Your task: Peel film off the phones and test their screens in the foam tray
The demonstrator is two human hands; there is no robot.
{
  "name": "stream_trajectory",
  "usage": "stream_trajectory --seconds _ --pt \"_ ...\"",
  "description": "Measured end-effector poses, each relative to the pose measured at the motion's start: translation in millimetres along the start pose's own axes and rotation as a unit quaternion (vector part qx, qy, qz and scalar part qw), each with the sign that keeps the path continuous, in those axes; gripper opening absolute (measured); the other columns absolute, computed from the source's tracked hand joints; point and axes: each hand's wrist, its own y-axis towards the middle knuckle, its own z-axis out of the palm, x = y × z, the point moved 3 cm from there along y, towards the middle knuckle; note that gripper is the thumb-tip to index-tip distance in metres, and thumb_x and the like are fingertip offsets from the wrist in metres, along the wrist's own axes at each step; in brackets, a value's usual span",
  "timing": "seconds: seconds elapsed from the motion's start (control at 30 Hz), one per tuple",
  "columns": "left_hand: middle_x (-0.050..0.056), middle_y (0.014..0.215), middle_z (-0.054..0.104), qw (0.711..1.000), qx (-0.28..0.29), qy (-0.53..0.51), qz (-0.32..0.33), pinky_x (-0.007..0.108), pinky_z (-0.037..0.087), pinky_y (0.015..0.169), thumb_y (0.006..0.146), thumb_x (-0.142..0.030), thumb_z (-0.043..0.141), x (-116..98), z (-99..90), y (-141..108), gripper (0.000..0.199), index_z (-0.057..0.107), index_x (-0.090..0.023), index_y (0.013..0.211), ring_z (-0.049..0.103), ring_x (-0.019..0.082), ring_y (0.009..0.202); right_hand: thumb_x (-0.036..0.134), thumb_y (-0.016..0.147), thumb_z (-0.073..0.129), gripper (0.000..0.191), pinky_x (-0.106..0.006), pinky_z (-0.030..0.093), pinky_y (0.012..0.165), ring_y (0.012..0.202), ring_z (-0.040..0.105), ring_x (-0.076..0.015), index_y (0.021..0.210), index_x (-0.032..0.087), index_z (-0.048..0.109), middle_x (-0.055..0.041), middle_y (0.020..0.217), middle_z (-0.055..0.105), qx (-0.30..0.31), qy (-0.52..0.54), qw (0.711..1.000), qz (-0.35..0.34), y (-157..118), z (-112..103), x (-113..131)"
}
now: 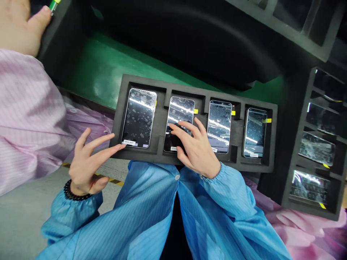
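Observation:
Across my lap lies a dark foam tray with several smartphones set in its slots. My left hand has its fingers spread, and one fingertip reaches the lower left corner of the leftmost phone, whose screen is dark and spotted with bubbles. Above the second phone, my right hand hovers or touches with fingers apart, partly hiding the screen. To its right, the third phone and the fourth phone show lines of text. Yellow tabs and white labels mark the phones.
On the right stands another foam tray holding several phones. A co-worker's hand and pink sleeve are at the left. Behind my tray are a green surface and black walls. More foam tray shows at upper right.

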Motion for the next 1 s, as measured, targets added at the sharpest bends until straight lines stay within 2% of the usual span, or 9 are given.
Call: stream_trajectory --seconds 0.1,0.2,0.3,0.37,0.63,0.73,0.87,1.0 --pt "0.015 0.102 0.079 1.0 0.02 0.002 0.009 0.068 0.03 0.12 0.099 -0.048 0.031 -1 1.1 2 0.065 0.045 -0.014 0.153 0.062 0.035 0.128 0.011 0.091 0.046 0.037 -0.06 0.028 0.125 0.133 0.055 -0.0291 0.126 0.014 0.059 -0.0082 0.138 0.068 -0.001 -0.012 1.0 -0.01 7 -1 4" --pt "0.012 0.104 0.079 0.999 0.042 0.008 0.008 0.066 0.028 0.121 0.1 -0.049 0.03 0 3.8 2 0.064 0.046 -0.015 0.152 0.064 0.034 0.126 0.011 0.092 0.044 0.035 -0.056 0.024 0.128 0.131 0.057 -0.0254 0.121 0.017 0.062 -0.0061 0.133 0.071 -0.018 0.016 0.997 -0.073 10 -1 16" --pt "0.013 0.108 0.078 1.0 0.026 0.006 0.005 0.066 0.03 0.121 0.1 -0.05 0.03 1 4.5 2 0.064 0.047 -0.015 0.151 0.063 0.034 0.128 0.013 0.092 0.043 0.033 -0.056 0.023 0.129 0.131 0.057 -0.0243 0.117 0.017 0.064 -0.0053 0.13 0.073 -0.006 0.051 0.986 -0.161 12 8 30" --pt "0.014 0.11 0.078 1.0 0.007 0.004 0.004 0.065 0.031 0.12 0.101 -0.05 0.029 2 3.8 2 0.064 0.048 -0.015 0.151 0.061 0.033 0.13 0.013 0.092 0.044 0.031 -0.057 0.026 0.128 0.131 0.057 -0.0253 0.115 0.016 0.065 -0.0061 0.129 0.073 0.014 0.058 0.981 -0.187 13 15 34" --pt "0.014 0.109 0.078 1.0 -0.019 0.01 -0.005 0.063 0.032 0.121 0.102 -0.05 0.027 3 1.3 2 0.062 0.052 -0.016 0.148 0.061 0.031 0.131 0.014 0.092 0.048 0.03 -0.059 0.028 0.127 0.134 0.054 -0.0282 0.118 0.013 0.063 -0.008 0.132 0.071 0.043 0.066 0.976 -0.201 28 32 45" --pt "0.011 0.106 0.079 1.0 0.001 0.019 0.003 0.062 0.029 0.123 0.102 -0.049 0.028 3 2.3 2 0.062 0.049 -0.017 0.15 0.061 0.031 0.131 0.014 0.093 0.047 0.028 -0.06 0.028 0.127 0.134 0.054 -0.0289 0.116 0.013 0.064 -0.0079 0.131 0.072 0.049 0.061 0.978 -0.193 34 35 50" --pt "0.01 0.108 0.079 0.998 0.056 0.029 0.012 0.063 0.024 0.125 0.101 -0.05 0.026 2 3.5 2 0.064 0.043 -0.019 0.154 0.06 0.032 0.132 0.012 0.093 0.046 0.028 -0.058 0.027 0.128 0.133 0.056 -0.0269 0.114 0.015 0.064 -0.0073 0.129 0.073 0.009 0.074 0.981 -0.181 30 23 47" --pt "0.009 0.105 0.08 0.999 0.014 0.04 0.003 0.066 0.032 0.12 0.1 -0.053 0.023 0 -0.1 4 0.066 0.046 -0.02 0.153 0.066 0.034 0.125 0.011 0.092 0.046 0.028 -0.058 0.028 0.127 0.129 0.059 -0.0262 0.11 0.016 0.067 -0.0069 0.122 0.076 -0.013 0.08 0.985 -0.152 20 13 39"
